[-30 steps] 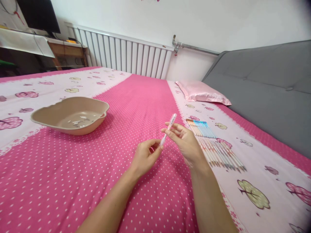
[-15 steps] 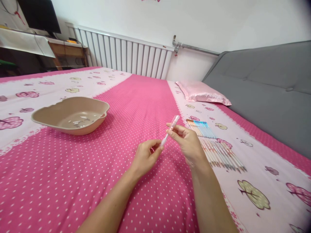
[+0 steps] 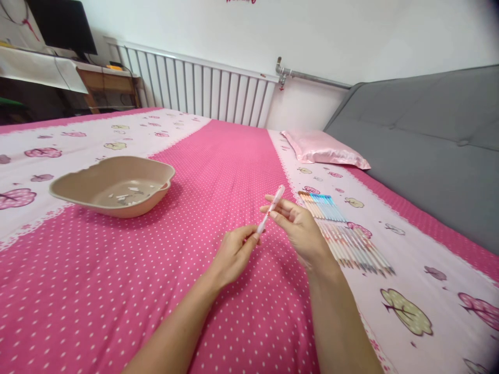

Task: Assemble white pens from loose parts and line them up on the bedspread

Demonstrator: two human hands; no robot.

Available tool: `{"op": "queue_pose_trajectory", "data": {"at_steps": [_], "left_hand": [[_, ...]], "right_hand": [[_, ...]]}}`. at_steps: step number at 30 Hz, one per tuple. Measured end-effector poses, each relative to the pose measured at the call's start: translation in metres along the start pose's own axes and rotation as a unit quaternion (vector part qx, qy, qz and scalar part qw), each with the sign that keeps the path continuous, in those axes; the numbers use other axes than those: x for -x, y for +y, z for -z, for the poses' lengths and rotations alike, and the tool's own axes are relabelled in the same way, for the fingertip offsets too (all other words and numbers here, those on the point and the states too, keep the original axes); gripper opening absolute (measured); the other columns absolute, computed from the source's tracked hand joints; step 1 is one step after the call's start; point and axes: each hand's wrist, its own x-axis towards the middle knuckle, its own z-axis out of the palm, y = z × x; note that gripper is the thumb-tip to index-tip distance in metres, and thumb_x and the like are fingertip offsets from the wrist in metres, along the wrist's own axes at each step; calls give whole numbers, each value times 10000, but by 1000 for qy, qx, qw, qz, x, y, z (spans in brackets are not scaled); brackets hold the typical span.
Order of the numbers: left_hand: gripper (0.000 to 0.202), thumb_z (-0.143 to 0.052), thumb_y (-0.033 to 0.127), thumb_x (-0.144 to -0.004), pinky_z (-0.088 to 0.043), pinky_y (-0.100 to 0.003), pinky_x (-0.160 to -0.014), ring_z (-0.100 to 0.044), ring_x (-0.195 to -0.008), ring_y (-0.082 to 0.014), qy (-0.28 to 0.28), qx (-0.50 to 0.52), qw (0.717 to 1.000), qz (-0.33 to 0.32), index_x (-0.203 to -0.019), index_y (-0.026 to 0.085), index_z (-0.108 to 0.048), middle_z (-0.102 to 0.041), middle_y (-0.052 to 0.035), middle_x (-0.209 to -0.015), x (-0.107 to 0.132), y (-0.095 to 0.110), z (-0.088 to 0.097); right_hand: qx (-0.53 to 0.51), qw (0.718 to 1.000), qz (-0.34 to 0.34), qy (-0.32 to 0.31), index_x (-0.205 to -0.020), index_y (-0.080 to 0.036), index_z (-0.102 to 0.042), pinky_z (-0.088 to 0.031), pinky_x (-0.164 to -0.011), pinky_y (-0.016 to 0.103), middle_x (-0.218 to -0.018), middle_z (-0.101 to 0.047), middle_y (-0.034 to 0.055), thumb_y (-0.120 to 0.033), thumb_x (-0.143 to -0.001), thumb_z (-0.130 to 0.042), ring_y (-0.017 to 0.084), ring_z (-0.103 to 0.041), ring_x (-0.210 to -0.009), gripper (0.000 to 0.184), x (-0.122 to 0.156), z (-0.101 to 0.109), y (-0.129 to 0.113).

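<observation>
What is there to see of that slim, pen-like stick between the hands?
The pen-like stick is slim and pale pinkish-white, with small reddish marks along it and a somewhat thicker upper part. It looks like shiny plastic; any lettering is too blurred to read. It slants up to the right, above the pink dotted bedspread. The left hand pinches its lower end; the right hand's thumb and fingers hold it farther up.

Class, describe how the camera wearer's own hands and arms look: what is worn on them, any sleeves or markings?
The left hand and right hand are both ungloved, with no ring visible. The left forearm and right forearm show no sleeve, watch, bracelet or clear marking.
</observation>
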Motion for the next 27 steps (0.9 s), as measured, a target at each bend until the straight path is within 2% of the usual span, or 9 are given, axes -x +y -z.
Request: {"op": "queue_pose_trajectory", "data": {"at_steps": [6,10,13,19,27], "left_hand": [[311,-367,338,-898,-345,-248,-590,-479,-649,-127,6,-2,1000,-1,-857,143,-606,-562,-13,-722,-1,-1,-1],[298,-383,325,-891,-366,-256,-617,-515,-700,-140,11,0,1000,-1,-861,143,-616,-606,-32,-785,0,1,-1],[278,-408,322,-879,-379,-258,-625,-531,-713,-142,18,-5,1000,1,-819,145,-614,-627,-37,-808,0,1,-1],[250,-452,334,-858,-389,-246,-581,-530,-643,-126,17,5,1000,0,-842,152,-621,-624,-24,-739,-1,2,-3],[211,-536,317,-808,-414,-245,-590,-541,-618,-117,48,9,999,-1,-868,147,-645,-635,-21,-706,-1,1,-4]], "right_hand": [[-4,1000,3,1,-1117,-186,-607,-445,-924,381,-1013,-685,71,-262,-766,-607,182,-610,-996,358,-1,0,0],[-6,1000,-1,20,-1065,-174,-633,-464,-896,385,-1001,-682,83,-294,-717,-665,193,-619,-961,370,-2,0,1],[1,999,0,43,-1040,-160,-636,-480,-858,391,-917,-687,83,-327,-681,-698,199,-630,-898,400,-3,0,2],[32,997,3,74,-987,-153,-640,-440,-899,426,-814,-685,62,-332,-623,-743,205,-637,-851,418,-4,2,3],[61,996,14,69,-982,-159,-640,-438,-879,405,-782,-647,36,-340,-634,-735,185,-622,-809,403,-3,0,2]]}}
